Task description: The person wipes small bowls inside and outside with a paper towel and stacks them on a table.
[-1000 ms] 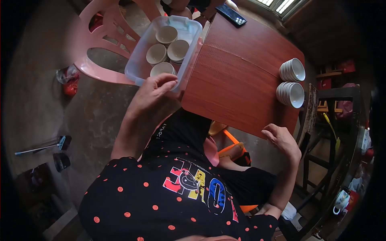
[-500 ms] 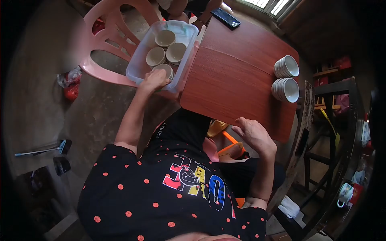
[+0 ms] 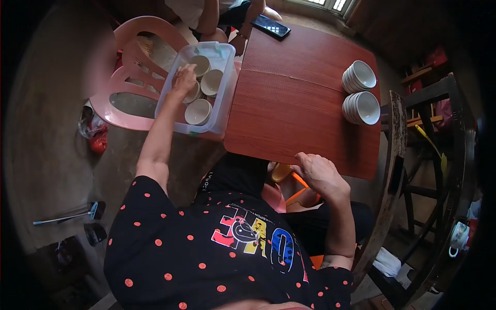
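Observation:
My left hand (image 3: 184,81) is inside a clear plastic bin (image 3: 227,93), above the stacked bowls at its far left. Its fingers reach down beside the rim of the far bowl stack (image 3: 200,65); no bowl is lifted. Part of the left bowl stack (image 3: 192,93) is covered by this hand. Also in the bin are a right bowl stack (image 3: 211,83) and a near bowl stack (image 3: 198,112). My right hand (image 3: 323,174) rests at the near edge of the red-brown table (image 3: 284,113), fingers loosely bent, thumb apart, with nothing seen in it.
Two sideways stacks of white bowls, one farther (image 3: 360,76) and one nearer (image 3: 362,108), lie on the table's right side. A black phone (image 3: 270,26) is at the far edge, by another person's hand (image 3: 238,44). The bin sits by a pink plastic chair (image 3: 121,116).
My left hand has moved from the near bowl stack to the far left of the bin, uncovering the near stack. My right hand stays by the table edge. The whole view has shifted slightly.

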Demonstrator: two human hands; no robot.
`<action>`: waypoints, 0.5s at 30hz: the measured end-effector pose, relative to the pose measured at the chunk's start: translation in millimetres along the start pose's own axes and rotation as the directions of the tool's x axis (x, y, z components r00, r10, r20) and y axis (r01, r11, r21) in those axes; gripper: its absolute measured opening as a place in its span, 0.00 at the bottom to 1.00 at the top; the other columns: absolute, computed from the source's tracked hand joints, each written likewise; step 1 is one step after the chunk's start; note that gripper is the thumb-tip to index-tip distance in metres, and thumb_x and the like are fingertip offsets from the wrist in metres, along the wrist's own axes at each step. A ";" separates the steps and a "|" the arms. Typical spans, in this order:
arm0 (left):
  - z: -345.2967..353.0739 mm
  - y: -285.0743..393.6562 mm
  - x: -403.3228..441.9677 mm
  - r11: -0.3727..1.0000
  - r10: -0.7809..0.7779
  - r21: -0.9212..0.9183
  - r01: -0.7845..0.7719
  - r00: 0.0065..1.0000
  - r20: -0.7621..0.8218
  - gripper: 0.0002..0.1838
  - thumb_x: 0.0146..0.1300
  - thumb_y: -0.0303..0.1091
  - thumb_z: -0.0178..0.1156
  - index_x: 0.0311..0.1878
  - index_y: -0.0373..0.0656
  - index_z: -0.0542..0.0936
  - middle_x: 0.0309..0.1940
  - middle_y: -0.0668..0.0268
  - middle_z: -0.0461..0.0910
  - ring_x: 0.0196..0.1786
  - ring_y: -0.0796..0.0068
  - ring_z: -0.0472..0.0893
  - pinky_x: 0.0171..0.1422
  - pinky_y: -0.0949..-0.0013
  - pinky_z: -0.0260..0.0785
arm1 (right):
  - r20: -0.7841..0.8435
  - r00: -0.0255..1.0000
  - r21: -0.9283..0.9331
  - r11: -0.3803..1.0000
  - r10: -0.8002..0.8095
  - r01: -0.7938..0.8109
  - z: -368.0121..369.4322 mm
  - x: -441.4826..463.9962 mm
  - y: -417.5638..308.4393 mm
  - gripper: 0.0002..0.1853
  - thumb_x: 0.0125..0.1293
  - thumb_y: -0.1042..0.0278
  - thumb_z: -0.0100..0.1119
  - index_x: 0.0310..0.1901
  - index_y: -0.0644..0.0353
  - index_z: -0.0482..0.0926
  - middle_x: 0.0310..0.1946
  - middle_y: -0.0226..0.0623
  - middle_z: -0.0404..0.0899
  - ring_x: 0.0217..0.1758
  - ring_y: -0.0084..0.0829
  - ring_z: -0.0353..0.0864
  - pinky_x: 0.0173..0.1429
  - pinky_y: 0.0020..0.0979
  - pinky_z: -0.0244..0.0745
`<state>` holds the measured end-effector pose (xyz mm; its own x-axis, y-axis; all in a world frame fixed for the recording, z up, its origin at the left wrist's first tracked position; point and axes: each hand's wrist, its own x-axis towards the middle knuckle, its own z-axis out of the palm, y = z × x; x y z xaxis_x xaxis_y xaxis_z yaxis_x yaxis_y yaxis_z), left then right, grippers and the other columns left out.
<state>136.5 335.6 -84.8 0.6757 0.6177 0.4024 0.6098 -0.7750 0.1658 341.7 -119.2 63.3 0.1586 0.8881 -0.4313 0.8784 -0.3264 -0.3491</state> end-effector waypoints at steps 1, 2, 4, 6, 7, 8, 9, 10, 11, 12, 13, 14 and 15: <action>3.8 -2.2 5.2 0.994 0.108 -0.037 -0.106 0.994 0.029 0.19 0.55 0.33 0.54 0.52 0.46 0.77 0.50 0.51 0.77 0.57 0.51 0.73 0.62 0.52 0.62 | -0.004 1.000 0.002 1.000 0.008 -0.008 -0.1 1.3 0.2 0.17 0.67 0.54 0.50 0.44 0.62 0.72 0.37 0.46 0.79 0.43 0.45 0.79 0.46 0.42 0.74; 7.5 -4.1 9.6 0.992 0.117 -0.042 -0.116 0.993 0.026 0.19 0.55 0.33 0.54 0.52 0.46 0.77 0.50 0.51 0.77 0.57 0.51 0.73 0.62 0.52 0.62 | 0.006 1.000 0.010 1.000 0.004 -0.005 -0.7 3.3 -0.2 0.17 0.67 0.54 0.50 0.45 0.62 0.72 0.38 0.46 0.79 0.44 0.44 0.79 0.46 0.41 0.74; 5.4 6.7 21.0 0.992 -0.106 0.113 0.051 0.824 0.557 0.16 0.57 0.34 0.50 0.48 0.45 0.79 0.48 0.50 0.77 0.54 0.50 0.75 0.60 0.51 0.64 | 0.005 1.000 0.016 1.000 0.005 -0.005 -0.7 6.9 1.0 0.18 0.67 0.54 0.50 0.47 0.61 0.72 0.39 0.46 0.79 0.45 0.44 0.79 0.47 0.40 0.74; 9.0 6.7 20.3 0.988 -0.156 0.089 0.129 0.834 0.529 0.15 0.57 0.33 0.49 0.44 0.45 0.81 0.44 0.49 0.79 0.50 0.49 0.77 0.58 0.51 0.65 | 0.002 1.000 0.017 1.000 0.015 -0.015 -1.8 8.8 0.6 0.19 0.67 0.53 0.50 0.50 0.60 0.71 0.40 0.45 0.79 0.46 0.43 0.79 0.48 0.39 0.75; 8.1 10.2 17.0 0.985 -0.173 0.087 0.149 0.844 0.509 0.14 0.57 0.33 0.49 0.42 0.45 0.81 0.42 0.49 0.79 0.48 0.48 0.78 0.57 0.52 0.65 | 0.004 0.999 0.027 0.999 0.038 -0.038 -1.6 9.8 0.8 0.19 0.67 0.53 0.50 0.50 0.60 0.71 0.40 0.45 0.79 0.46 0.43 0.79 0.48 0.39 0.75; 8.7 8.9 16.5 0.985 -0.164 0.128 0.114 0.852 0.498 0.14 0.57 0.33 0.49 0.42 0.46 0.81 0.42 0.49 0.79 0.48 0.49 0.78 0.56 0.53 0.66 | -0.040 0.999 0.051 0.999 -0.001 0.003 -1.2 11.8 2.6 0.19 0.67 0.53 0.50 0.49 0.60 0.71 0.39 0.45 0.79 0.45 0.43 0.79 0.48 0.40 0.75; 12.1 5.9 17.6 0.984 -0.144 0.165 0.070 0.860 0.490 0.14 0.57 0.33 0.49 0.42 0.46 0.81 0.41 0.49 0.79 0.47 0.49 0.79 0.55 0.54 0.67 | -0.087 0.996 0.078 0.996 -0.030 0.037 -0.2 11.9 4.4 0.18 0.67 0.53 0.49 0.48 0.60 0.71 0.38 0.44 0.79 0.44 0.43 0.79 0.47 0.40 0.75; 13.8 5.2 17.5 0.978 -0.123 0.205 0.028 0.874 0.470 0.13 0.57 0.32 0.48 0.41 0.46 0.81 0.40 0.50 0.80 0.47 0.51 0.79 0.54 0.55 0.67 | -0.120 0.991 0.080 0.994 -0.063 0.073 -0.1 12.8 5.1 0.18 0.68 0.52 0.48 0.46 0.60 0.71 0.37 0.43 0.79 0.43 0.43 0.79 0.46 0.40 0.75; 12.0 4.0 16.3 0.969 -0.100 0.248 -0.016 0.888 0.448 0.13 0.58 0.32 0.48 0.41 0.47 0.81 0.40 0.50 0.80 0.47 0.52 0.80 0.53 0.56 0.68 | -0.136 0.988 0.102 0.991 -0.068 0.082 -2.3 14.3 3.3 0.16 0.68 0.54 0.48 0.42 0.61 0.71 0.35 0.44 0.78 0.41 0.44 0.80 0.43 0.41 0.75; 6.7 7.3 16.8 0.962 -0.093 0.273 -0.033 0.896 0.435 0.14 0.58 0.31 0.47 0.42 0.46 0.80 0.40 0.51 0.80 0.47 0.53 0.80 0.54 0.56 0.68 | -0.153 0.986 0.125 0.988 -0.072 0.091 -3.5 14.7 2.4 0.15 0.68 0.56 0.48 0.38 0.62 0.71 0.33 0.44 0.78 0.40 0.45 0.80 0.41 0.42 0.75; 3.4 10.1 16.7 0.954 -0.089 0.296 -0.043 0.905 0.417 0.14 0.58 0.30 0.46 0.43 0.45 0.80 0.40 0.51 0.80 0.47 0.54 0.80 0.54 0.57 0.68 | -0.191 0.977 0.129 0.984 -0.095 0.121 1.0 15.2 5.4 0.15 0.67 0.56 0.49 0.38 0.62 0.71 0.32 0.43 0.78 0.39 0.45 0.80 0.40 0.43 0.75; 4.7 5.0 15.9 0.954 -0.057 0.289 -0.077 0.902 0.429 0.14 0.58 0.30 0.46 0.43 0.45 0.80 0.40 0.51 0.80 0.47 0.54 0.80 0.54 0.57 0.68 | -0.202 0.977 0.150 0.984 -0.067 0.098 6.1 15.4 7.3 0.15 0.67 0.56 0.49 0.38 0.62 0.71 0.32 0.43 0.78 0.39 0.45 0.80 0.40 0.43 0.75; 7.0 -4.2 14.8 0.951 0.027 0.280 -0.133 0.936 0.352 0.14 0.58 0.30 0.47 0.44 0.45 0.79 0.42 0.52 0.80 0.48 0.54 0.79 0.54 0.56 0.67 | -0.292 0.951 0.133 0.980 -0.105 0.149 11.5 15.7 7.9 0.15 0.67 0.56 0.50 0.38 0.62 0.71 0.32 0.44 0.78 0.39 0.45 0.80 0.40 0.43 0.75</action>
<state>146.9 349.0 -85.9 0.7944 0.6039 0.0644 0.6061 -0.7816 -0.1474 346.0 -111.6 44.2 0.1905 0.9729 -0.1310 0.8242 -0.2310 -0.5170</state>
